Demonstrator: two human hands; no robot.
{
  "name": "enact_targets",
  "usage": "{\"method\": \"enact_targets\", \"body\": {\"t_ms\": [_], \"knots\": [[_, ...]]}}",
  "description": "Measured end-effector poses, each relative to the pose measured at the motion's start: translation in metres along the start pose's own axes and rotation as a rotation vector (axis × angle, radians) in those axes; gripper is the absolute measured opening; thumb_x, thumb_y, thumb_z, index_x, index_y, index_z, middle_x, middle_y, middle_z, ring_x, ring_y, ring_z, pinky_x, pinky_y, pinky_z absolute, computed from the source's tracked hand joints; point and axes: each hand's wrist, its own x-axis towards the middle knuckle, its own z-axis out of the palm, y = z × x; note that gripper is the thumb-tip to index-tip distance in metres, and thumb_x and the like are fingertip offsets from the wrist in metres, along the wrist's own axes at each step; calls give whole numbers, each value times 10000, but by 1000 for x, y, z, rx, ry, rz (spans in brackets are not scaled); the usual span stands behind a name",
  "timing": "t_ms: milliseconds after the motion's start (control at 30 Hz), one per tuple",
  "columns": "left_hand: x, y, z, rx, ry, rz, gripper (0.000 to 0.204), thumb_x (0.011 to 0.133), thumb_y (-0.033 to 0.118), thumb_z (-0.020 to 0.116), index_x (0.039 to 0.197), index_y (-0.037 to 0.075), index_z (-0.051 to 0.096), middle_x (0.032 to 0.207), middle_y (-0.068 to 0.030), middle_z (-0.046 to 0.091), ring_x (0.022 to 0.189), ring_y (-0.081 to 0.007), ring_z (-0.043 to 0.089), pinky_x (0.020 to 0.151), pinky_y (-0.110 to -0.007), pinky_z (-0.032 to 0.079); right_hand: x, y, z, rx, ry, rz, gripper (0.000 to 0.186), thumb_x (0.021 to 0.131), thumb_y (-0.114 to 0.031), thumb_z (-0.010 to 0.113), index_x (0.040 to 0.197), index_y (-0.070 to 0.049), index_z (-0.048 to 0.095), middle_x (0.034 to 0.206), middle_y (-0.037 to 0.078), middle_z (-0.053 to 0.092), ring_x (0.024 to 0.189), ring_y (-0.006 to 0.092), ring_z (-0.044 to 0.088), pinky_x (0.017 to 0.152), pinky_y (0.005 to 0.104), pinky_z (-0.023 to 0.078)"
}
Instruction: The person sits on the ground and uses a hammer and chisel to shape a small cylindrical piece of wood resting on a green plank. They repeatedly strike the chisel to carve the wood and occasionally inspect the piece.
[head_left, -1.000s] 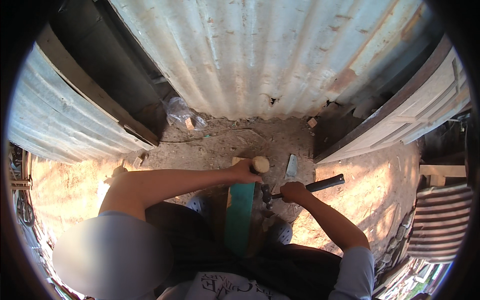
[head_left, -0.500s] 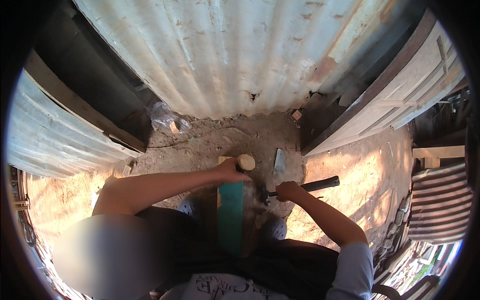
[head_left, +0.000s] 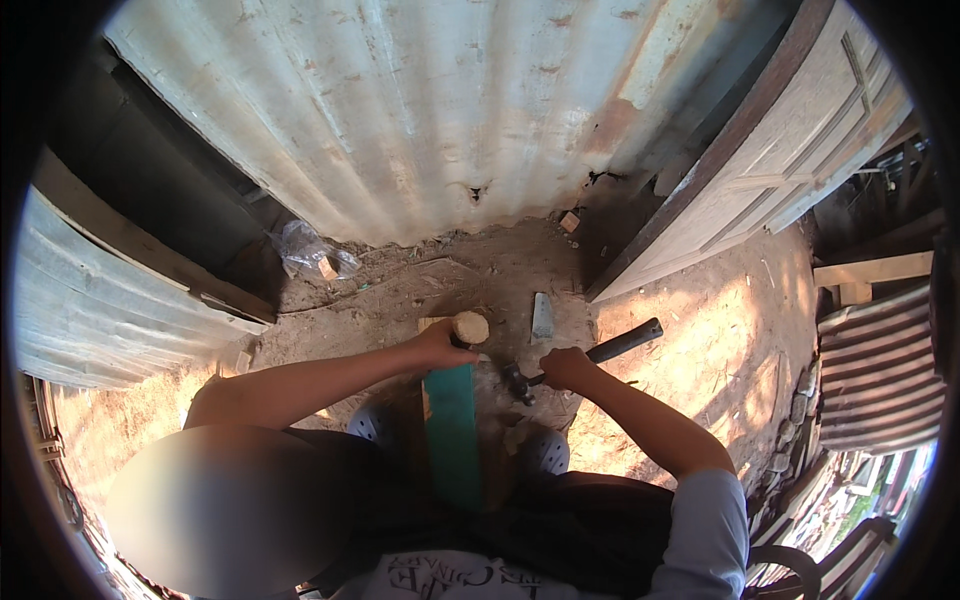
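My left hand (head_left: 437, 345) is closed around a short round piece of wood (head_left: 470, 328), its pale cut end facing up. The wood stands upright at the far end of a long green-faced wooden board (head_left: 452, 420), which lies between my feet. To the right of the board, my right hand (head_left: 567, 368) grips a hammer (head_left: 625, 341) close to its head. The hammer's black handle points up and to the right, and its dark head hangs over the dirt beside the board, apart from the wood. My fingers on the far side of the wood are hidden.
A flat grey piece (head_left: 542, 317) lies on the dirt floor beyond the hammer. Corrugated metal (head_left: 440, 130) stands ahead, with a panelled wooden door (head_left: 740, 190) at the right. A clear plastic bag (head_left: 300, 248) and small wood blocks lie by the wall. Perforated shoes (head_left: 552, 453) flank the board.
The view has shifted slightly, so most things sit a little further left. Both hands keep their holds on the round wood and the hammer, with the hammer's handle slightly more tilted upward.
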Motion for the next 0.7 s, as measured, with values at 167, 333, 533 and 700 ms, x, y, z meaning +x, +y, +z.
{"method": "enact_targets", "body": {"t_ms": [167, 333, 533, 700], "knots": [[-9, 21, -2, -4, -77, 62, 627, 690, 265, 739, 1210, 14, 493, 1150, -145, 572, 1078, -234, 545, 923, -329, 428, 7, 3, -25, -250, 21, 157, 139, 763, -182, 616, 841, -90, 685, 822, 76, 666, 775, 247, 658, 631, 365, 486], [-8, 11, -1, -52, -39, 89, 497, 701, 222, 734, 1112, 32, 528, 1042, -102, 592, 992, -196, 559, 864, -319, 442, 28, 18, -45, -320, -132, 345, 134, 773, -160, 600, 856, -110, 693, 758, 52, 654, 695, 219, 645, 756, 413, 440], [-11, 16, 1, -42, -8, 154, 290, 717, 206, 725, 917, 62, 571, 852, -30, 595, 835, -128, 564, 749, -298, 457, 25, 30, -53, -387, -53, 364, 146, 760, -143, 606, 868, -90, 688, 701, 64, 639, 674, 232, 637, 946, 535, 304], [-9, 13, 0, -59, -25, 166, 280, 713, 202, 729, 890, 64, 563, 833, -20, 586, 811, -120, 556, 727, -295, 454, 29, 26, -60, -401, -175, 368, 207, 789, -145, 592, 974, -115, 682, 901, 79, 672, 796, 248, 652, 958, 608, 224]]}}
